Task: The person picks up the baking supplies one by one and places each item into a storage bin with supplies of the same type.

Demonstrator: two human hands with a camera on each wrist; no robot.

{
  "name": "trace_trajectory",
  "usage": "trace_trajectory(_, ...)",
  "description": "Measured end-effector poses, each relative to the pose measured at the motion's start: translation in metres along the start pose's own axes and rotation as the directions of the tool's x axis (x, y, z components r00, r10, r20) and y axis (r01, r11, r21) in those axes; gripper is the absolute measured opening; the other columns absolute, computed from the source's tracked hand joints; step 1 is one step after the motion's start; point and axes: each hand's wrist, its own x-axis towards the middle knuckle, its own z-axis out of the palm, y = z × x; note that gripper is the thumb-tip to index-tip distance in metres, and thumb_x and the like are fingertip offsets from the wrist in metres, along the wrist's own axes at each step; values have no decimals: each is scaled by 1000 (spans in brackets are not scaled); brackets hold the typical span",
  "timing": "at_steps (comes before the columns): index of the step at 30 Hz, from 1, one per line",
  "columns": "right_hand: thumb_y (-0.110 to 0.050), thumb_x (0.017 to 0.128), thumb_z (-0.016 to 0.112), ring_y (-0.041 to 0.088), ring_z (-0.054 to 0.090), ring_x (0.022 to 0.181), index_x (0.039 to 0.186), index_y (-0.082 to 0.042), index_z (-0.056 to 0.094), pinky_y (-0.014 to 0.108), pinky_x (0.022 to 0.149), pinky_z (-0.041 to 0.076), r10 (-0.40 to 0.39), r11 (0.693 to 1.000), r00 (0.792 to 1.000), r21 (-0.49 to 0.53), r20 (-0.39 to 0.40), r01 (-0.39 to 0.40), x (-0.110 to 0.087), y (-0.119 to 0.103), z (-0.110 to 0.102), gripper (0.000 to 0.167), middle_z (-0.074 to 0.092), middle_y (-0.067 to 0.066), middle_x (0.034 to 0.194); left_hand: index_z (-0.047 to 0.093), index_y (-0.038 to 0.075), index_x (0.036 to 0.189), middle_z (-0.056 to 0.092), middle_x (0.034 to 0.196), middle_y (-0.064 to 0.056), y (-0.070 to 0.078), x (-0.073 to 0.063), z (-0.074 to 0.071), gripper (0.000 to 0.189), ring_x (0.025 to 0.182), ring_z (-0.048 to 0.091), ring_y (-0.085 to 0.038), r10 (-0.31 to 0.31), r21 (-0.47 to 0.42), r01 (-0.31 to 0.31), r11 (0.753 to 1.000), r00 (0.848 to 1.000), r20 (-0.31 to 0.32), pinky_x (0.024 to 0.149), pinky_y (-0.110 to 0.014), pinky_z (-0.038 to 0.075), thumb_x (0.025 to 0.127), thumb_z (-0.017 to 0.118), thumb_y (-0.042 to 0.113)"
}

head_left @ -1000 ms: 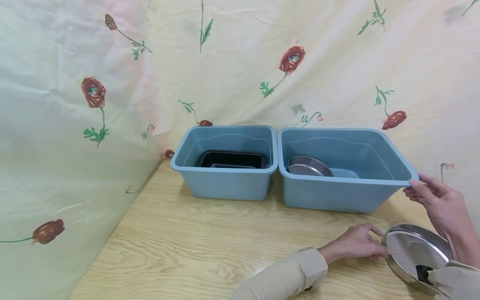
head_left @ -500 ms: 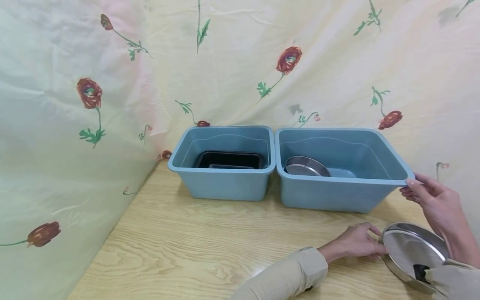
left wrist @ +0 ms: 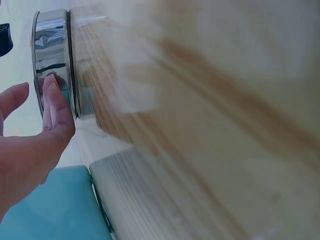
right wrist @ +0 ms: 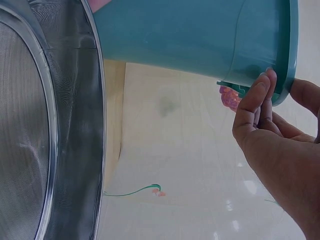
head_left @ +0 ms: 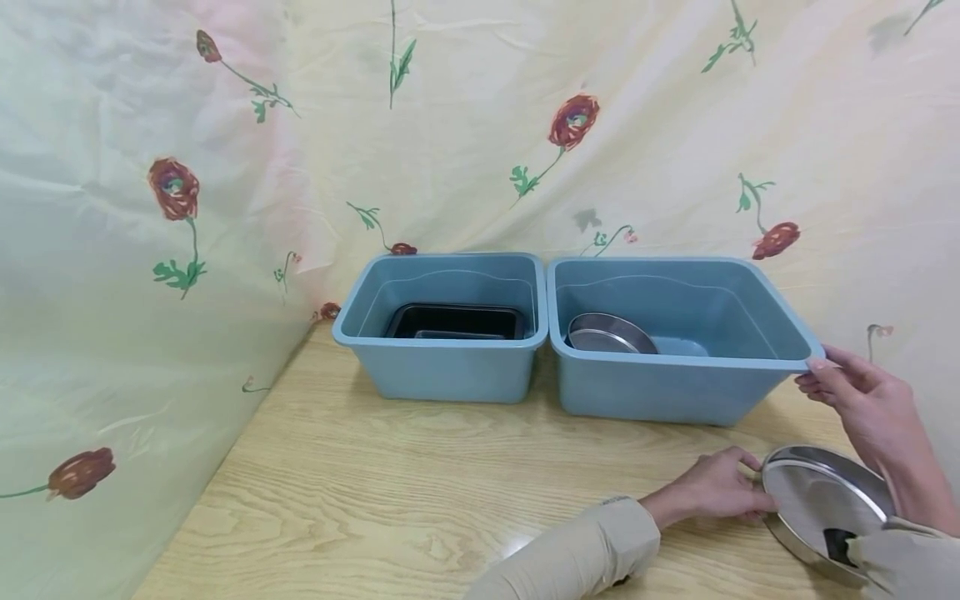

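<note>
In the head view, a round shiny metal pan [head_left: 813,500] sits on the table at the lower right. My left hand [head_left: 723,485] touches its left side. The left wrist view shows those fingertips [left wrist: 52,100] against the pan's outer wall, with the thumb apart from it. My right hand [head_left: 873,408] pinches the near right corner of the right blue bin [head_left: 667,392], thumb at the rim and fingers beneath. In the right wrist view, the fingers [right wrist: 250,102] lie against the bin's outside. Inside that bin lies a smaller round metal pan [head_left: 611,335]. My right forearm partly hides the large pan.
A second blue bin [head_left: 450,367] stands close beside the first, on its left, with a black rectangular pan [head_left: 456,321] inside. Both rest on the wood-grain table [head_left: 360,500]. A flowered cloth [head_left: 465,125] hangs behind the table and along its left side.
The whole head view has shifted slightly, so everything sits a little further left. Both hands keep their places at the pan and the bin corner.
</note>
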Motion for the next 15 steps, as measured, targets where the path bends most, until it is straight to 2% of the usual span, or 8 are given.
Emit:
trace_trajectory(9,-5,105,60,2,69,76,118,-29,68,11,69,53,-3,998,1000,-63,-1,3,-2,-1,0,28,75,-7,88,62,25,118,66,58,10,1,1,4,32,49,55,6,-3,19,3,1000,1000,-27,71,-4,39,91,80,24)
trace_trajectory(15,-5,105,60,2,69,77,118,-29,69,11,69,53,1,998,1000,-58,-1,-1,-1,-1,0,28,75,-6,88,62,25,116,67,57,10,2,2,5,32,47,56,5,-14,32,16,999,998,-54,70,-5,40,90,81,24)
